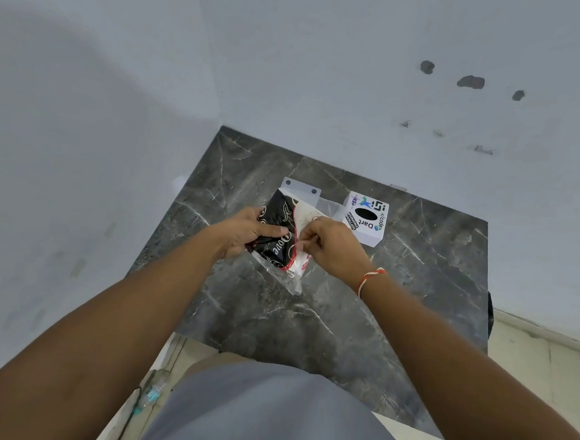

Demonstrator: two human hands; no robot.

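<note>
Over the marble table (413, 297), left hand (246, 232) grips a black Dove packet (280, 215), right hand (331, 246) pinches its clear wrapper (295, 275); a sharp tug could knock the stickered box (367, 221) at two o'clock.

A black-and-white plastic packet (280, 219) sits between my left hand (246, 232) and right hand (334, 248), over the dark marble tabletop (308, 324); a white stickered box (366, 237) stands just beyond my right.

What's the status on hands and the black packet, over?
Left hand grips black printed packet. Right hand pinches its white, red-trimmed edge. White stickered box just beyond, nothing blocking.
</note>
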